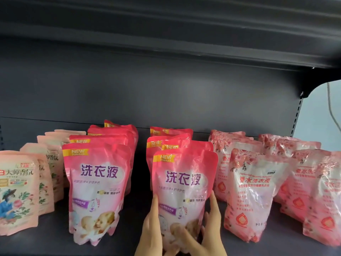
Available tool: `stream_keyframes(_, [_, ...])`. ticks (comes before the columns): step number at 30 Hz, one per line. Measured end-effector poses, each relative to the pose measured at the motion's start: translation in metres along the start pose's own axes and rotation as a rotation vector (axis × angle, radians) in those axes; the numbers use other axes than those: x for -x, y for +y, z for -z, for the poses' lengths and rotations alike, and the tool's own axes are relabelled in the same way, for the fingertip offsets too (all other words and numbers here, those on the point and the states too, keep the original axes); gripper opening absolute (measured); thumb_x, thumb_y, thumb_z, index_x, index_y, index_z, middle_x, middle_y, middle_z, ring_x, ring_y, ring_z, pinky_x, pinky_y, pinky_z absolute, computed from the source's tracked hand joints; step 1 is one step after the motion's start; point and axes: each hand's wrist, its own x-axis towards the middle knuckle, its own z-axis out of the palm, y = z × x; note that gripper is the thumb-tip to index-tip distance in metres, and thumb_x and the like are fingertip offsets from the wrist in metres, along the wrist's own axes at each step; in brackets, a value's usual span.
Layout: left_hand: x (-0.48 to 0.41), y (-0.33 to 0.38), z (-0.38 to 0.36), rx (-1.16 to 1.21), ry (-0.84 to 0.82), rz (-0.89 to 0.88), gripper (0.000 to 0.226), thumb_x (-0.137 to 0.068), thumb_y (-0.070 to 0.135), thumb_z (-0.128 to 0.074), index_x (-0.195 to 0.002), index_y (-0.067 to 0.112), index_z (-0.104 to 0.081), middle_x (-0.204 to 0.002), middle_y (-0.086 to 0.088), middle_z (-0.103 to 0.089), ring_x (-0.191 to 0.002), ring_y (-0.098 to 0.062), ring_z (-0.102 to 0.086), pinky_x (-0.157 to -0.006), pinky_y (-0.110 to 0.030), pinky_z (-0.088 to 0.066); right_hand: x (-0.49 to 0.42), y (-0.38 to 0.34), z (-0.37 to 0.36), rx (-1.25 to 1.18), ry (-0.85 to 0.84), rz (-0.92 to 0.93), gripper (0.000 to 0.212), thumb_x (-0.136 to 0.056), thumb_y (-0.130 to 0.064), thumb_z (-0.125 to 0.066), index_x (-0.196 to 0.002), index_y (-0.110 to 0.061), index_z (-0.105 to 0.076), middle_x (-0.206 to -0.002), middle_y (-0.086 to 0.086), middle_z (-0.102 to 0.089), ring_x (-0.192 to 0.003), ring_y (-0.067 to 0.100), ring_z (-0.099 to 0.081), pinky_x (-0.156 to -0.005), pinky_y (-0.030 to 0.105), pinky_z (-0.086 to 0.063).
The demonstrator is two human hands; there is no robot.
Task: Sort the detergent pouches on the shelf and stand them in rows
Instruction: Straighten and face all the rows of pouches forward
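Note:
A bright pink pouch (184, 180) with purple lettering stands at the front of the middle row on the dark shelf (55, 242). My left hand (150, 226) holds its lower left side, thumb up along the edge. My right hand (212, 224) holds its lower right side, with fingers curled across the pouch's front bottom. Behind it stand several more pink pouches (166, 143). A second row of the same pink pouches (96, 183) stands to the left.
Pale peach floral pouches (17, 191) form a row at the far left. Red-patterned clear pouches (256, 189) stand in two rows at the right, reaching the frame's edge (321, 193). An upper shelf (166, 34) hangs overhead.

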Motion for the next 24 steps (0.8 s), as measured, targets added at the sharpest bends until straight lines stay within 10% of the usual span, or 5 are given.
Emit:
stream_keyframes(4, [0.004,0.002,0.002,0.003,-0.011,0.163,0.026,-0.084,0.055,-0.059,-0.1,0.036,-0.066,-0.088,-0.003,-0.076,-0.068,-0.021,-0.073,-0.064,-0.035,-0.057,-0.017,-0.005,0.003,-0.151,-0.149,-0.004,0.121,-0.066,0.007,-0.079,-0.149,-0.042,-0.006,-0.155,0.002,-0.028,-0.13,0.028,-0.05,-0.098,0.053,-0.048])
stream_keyframes(6, [0.012,-0.005,0.009,-0.08,-0.069,-0.021,0.074,-0.074,0.036,-0.079,-0.129,0.05,-0.032,-0.139,0.011,-0.047,-0.114,-0.007,-0.058,-0.081,-0.008,-0.047,-0.025,-0.011,0.008,-0.208,-0.226,-0.035,0.122,-0.067,0.013,-0.078,-0.148,-0.044,-0.006,-0.142,0.009,-0.047,-0.103,0.025,-0.068,-0.079,0.041,-0.059])
stream_keyframes(8, [0.012,-0.007,0.013,-0.181,-0.053,-0.127,0.118,-0.06,0.022,-0.09,-0.133,0.05,-0.002,-0.143,0.026,-0.01,-0.129,0.012,-0.029,-0.092,0.004,-0.028,-0.03,-0.014,0.016,-0.237,-0.289,-0.084,0.124,-0.066,0.01,-0.082,-0.146,-0.048,-0.007,-0.133,0.007,-0.057,-0.102,0.021,-0.069,-0.078,0.035,-0.059])
stream_keyframes(13, [-0.001,0.011,0.018,-0.158,-0.202,-0.168,0.152,-0.052,0.013,-0.093,-0.136,0.032,0.032,-0.148,0.02,0.001,-0.135,0.014,-0.014,-0.113,-0.017,-0.026,-0.037,-0.013,0.025,-0.213,-0.445,-0.213,0.117,-0.073,-0.003,-0.081,-0.146,-0.047,-0.001,-0.123,0.001,-0.067,-0.109,0.022,-0.067,-0.084,0.031,-0.057])
stream_keyframes(24, [0.011,0.001,0.033,-0.145,-0.215,-0.147,0.149,-0.058,0.02,-0.092,-0.137,0.044,0.032,-0.142,0.036,-0.011,-0.126,0.023,-0.028,-0.093,-0.003,-0.037,-0.038,-0.016,0.019,-0.141,-0.59,-0.131,0.084,-0.081,-0.021,-0.077,-0.138,-0.037,-0.017,-0.119,-0.005,-0.069,-0.107,0.017,-0.068,-0.085,0.022,-0.054])
